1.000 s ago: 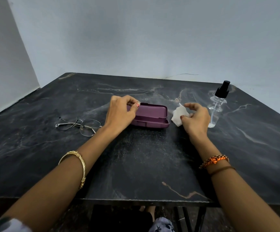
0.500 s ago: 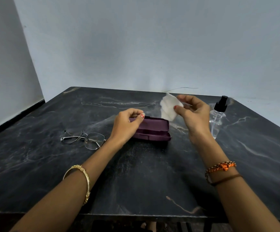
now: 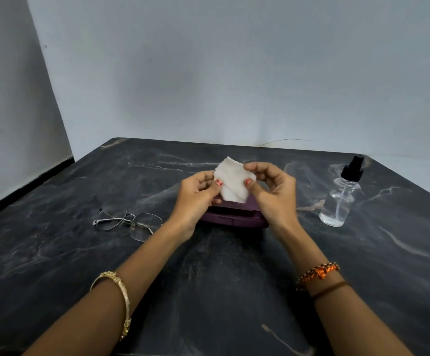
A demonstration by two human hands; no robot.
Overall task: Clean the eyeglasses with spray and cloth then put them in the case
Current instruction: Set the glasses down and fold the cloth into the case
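Closest to us were 2 forearms over the dark marble table [image 3: 208, 291]. Our left hand [image 3: 196, 199] and right hand [image 3: 275, 196] each pinched an edge of the white cloth [image 3: 233, 182], held up above the purple case [image 3: 234, 217] (looked closed). Eyeglasses [image 3: 131, 222] lay left of it, spray bottle [image 3: 340, 199] stood upright to the right.

My bare forearms, gold bangle [image 3: 121, 301] on left wrist, orange braided band [image 3: 318, 272] and brown cord [image 3: 331, 289] on right wrist, red-painted thumbnails.
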